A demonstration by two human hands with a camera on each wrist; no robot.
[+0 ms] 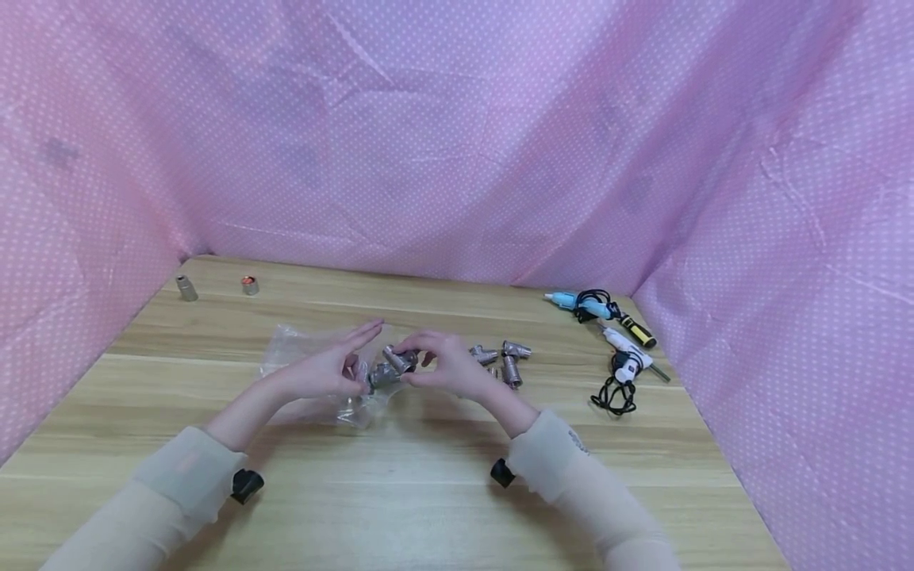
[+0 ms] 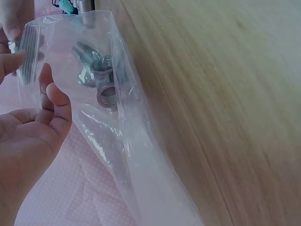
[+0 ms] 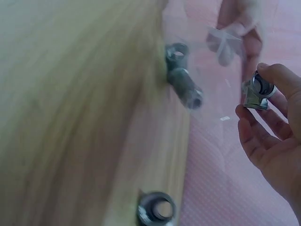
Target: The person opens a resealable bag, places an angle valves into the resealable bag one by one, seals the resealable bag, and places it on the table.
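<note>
At the middle of the wooden table (image 1: 428,507), a T-shaped metal pipe fitting (image 3: 255,97) is pinched between the thumb and fingers of the right hand (image 1: 450,366), just beside a clear plastic bag (image 1: 288,349). The bag is held near its mouth by the left hand (image 1: 323,373), whose thumb is placed at the ribbed strip (best seen from the left wrist) and whose index finger is raised in the head view. The two hands are set close together but apart, with the held fitting between them. Inside the bag, further metal fittings (image 2: 88,53) are seen through the film, one with its threaded opening exposed to view.

To the right of the right hand, several loose fittings (image 1: 511,371) are grouped on the wood. Near the right edge, a blue glue gun (image 1: 564,300) with a coiled black cord, a yellow-and-black handle (image 1: 638,331) and a white glue gun (image 1: 621,339) are laid near one another. At the far left, two short metal cylinders (image 1: 187,289) are placed well apart from the bag. The table is bordered by pink dotted cloth (image 1: 457,151).
</note>
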